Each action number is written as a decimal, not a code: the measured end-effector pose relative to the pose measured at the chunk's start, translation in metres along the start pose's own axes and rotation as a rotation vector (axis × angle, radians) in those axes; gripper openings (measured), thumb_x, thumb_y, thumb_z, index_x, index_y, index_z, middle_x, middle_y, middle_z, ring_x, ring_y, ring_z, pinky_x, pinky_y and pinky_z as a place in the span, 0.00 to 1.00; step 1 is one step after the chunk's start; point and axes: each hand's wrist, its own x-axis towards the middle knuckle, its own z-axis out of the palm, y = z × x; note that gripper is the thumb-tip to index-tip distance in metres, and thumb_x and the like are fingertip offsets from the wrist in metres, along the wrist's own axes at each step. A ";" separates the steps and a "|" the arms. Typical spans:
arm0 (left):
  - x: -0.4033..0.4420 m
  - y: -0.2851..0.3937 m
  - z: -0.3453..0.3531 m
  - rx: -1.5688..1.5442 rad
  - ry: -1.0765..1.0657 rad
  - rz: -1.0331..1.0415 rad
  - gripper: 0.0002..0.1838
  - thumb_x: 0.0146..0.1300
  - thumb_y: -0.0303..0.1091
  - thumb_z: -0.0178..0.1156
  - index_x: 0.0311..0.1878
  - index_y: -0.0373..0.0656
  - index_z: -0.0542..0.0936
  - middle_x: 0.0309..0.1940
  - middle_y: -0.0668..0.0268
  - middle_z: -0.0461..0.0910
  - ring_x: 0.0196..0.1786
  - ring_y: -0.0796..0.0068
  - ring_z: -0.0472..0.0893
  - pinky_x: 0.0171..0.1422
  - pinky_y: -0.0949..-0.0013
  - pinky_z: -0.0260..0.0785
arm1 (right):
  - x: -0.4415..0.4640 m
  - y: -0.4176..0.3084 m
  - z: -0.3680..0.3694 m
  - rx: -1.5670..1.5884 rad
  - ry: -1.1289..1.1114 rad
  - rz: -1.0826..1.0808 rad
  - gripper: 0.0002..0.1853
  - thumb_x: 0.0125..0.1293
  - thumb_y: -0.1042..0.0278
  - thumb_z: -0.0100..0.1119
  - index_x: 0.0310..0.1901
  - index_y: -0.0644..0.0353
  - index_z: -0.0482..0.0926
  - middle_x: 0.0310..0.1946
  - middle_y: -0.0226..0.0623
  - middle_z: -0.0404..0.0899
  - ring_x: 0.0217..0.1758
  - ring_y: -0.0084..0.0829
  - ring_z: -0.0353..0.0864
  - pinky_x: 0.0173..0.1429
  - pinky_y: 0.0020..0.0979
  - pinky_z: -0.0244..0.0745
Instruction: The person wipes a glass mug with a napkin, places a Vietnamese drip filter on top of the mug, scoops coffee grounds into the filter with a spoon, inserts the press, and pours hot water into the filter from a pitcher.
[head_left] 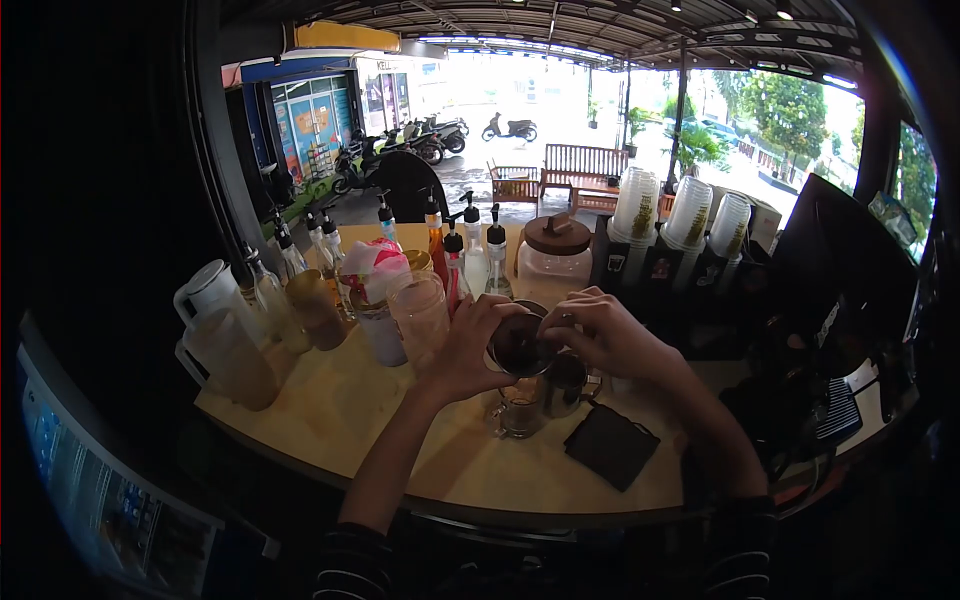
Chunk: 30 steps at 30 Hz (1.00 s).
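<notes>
My left hand (470,345) is wrapped round the side of a round cup with dark contents (522,343), tilted so that its mouth faces me. Over the cup's right edge is my right hand (605,328), its fingers bent and pinched together; whatever they hold is hidden. Below the cup stands a small clear glass with a handle (519,412). Right beside that glass is a metal pitcher (566,385), partly covered by my right hand. A folded dark cloth (612,446) lies on the counter to the right of them.
Left on the wooden counter (330,440) stand plastic pitchers (228,360), a clear jar (420,315) and several pump bottles (475,250). Behind my hands is a large lidded jar (553,262). Stacked plastic cups (688,215) and a dark monitor (825,270) stand at right.
</notes>
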 end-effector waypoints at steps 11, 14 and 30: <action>-0.008 -0.002 0.003 -0.002 0.119 -0.026 0.44 0.31 0.40 0.76 0.58 0.48 0.68 0.53 0.62 0.68 0.58 0.56 0.68 0.65 0.55 0.59 | 0.007 -0.002 0.000 0.104 -0.028 0.106 0.08 0.63 0.69 0.56 0.39 0.64 0.80 0.29 0.44 0.79 0.36 0.42 0.79 0.50 0.39 0.70; -0.009 -0.002 0.005 0.017 0.163 -0.043 0.45 0.31 0.40 0.77 0.57 0.47 0.68 0.52 0.62 0.69 0.57 0.56 0.69 0.64 0.56 0.60 | 0.005 -0.003 0.003 0.008 -0.039 0.046 0.08 0.63 0.68 0.56 0.39 0.62 0.81 0.29 0.43 0.79 0.37 0.41 0.79 0.52 0.38 0.68; -0.009 -0.002 0.013 -0.161 0.185 -0.061 0.44 0.32 0.36 0.76 0.57 0.46 0.67 0.52 0.62 0.68 0.57 0.60 0.69 0.60 0.60 0.65 | 0.007 0.001 0.013 0.063 0.042 0.046 0.09 0.65 0.67 0.54 0.38 0.62 0.80 0.32 0.41 0.80 0.41 0.39 0.77 0.53 0.38 0.67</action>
